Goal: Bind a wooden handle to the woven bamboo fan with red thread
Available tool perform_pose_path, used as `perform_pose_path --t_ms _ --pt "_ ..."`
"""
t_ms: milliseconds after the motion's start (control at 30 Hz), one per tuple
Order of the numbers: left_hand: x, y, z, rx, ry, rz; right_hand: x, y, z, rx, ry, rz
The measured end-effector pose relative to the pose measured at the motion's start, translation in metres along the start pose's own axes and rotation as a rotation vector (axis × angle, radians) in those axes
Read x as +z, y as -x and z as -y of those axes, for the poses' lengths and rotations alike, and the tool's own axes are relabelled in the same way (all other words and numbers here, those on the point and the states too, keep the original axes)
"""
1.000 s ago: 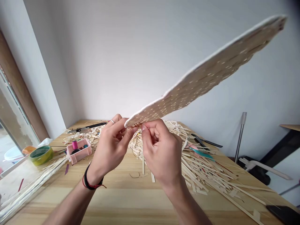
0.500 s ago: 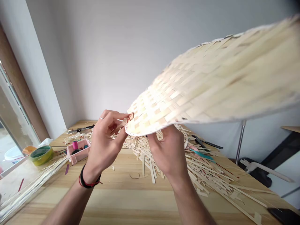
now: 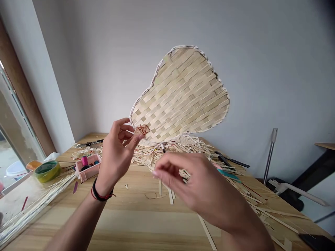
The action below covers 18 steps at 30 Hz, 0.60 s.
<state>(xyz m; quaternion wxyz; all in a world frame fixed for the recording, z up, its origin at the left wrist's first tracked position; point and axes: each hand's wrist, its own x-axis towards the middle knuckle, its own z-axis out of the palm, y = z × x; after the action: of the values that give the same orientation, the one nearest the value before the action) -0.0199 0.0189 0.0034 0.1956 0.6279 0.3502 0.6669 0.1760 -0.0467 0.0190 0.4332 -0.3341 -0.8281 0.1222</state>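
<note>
My left fingers (image 3: 123, 126) are gripping the narrow end of a woven bamboo panel (image 3: 180, 94), with the thumb pressing beside a small tangle of reddish-brown thread (image 3: 142, 130) on the weave. My right fingers (image 3: 167, 168) are loosely curled and grasping nothing that I can see. They are hovering below and to the right of the panel, not touching it, over a heap of loose bamboo strips (image 3: 195, 148).

The panel is standing up in the air above the bench (image 3: 110, 223), rising up and to the right of my left fingers. Its long axis is running on a slant from the pinched end at lower left to the broad, lobed end at upper right, and that broad end is pointing toward the wall (image 3: 261, 62). My left hand is the nearer one, and the panel is bearing on it alone.

Farther out, a pink box (image 3: 87, 168) and a green tape roll (image 3: 47, 171) are sitting to my left, and dark-handled scissors (image 3: 223, 158) are lying to my right.
</note>
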Motion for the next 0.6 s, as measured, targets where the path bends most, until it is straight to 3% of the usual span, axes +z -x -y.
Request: perform_pose_path --t_ms 100,167,333,600 --pt "0.002 0.001 -0.001 -0.022 0.011 0.063 0.013 -0.009 -0.004 -0.062 0.134 -0.420" --pt "0.004 0.003 -0.002 -0.043 0.011 0.097 0.025 -0.015 -0.010 -0.074 0.215 -0.547" --pt "0.010 0.009 -0.003 0.020 -0.062 0.086 0.042 -0.025 -0.020 -0.079 0.241 -0.603" --pt "0.011 0.012 -0.006 0.238 -0.177 0.103 0.044 -0.026 -0.022 -0.053 0.257 -0.600"
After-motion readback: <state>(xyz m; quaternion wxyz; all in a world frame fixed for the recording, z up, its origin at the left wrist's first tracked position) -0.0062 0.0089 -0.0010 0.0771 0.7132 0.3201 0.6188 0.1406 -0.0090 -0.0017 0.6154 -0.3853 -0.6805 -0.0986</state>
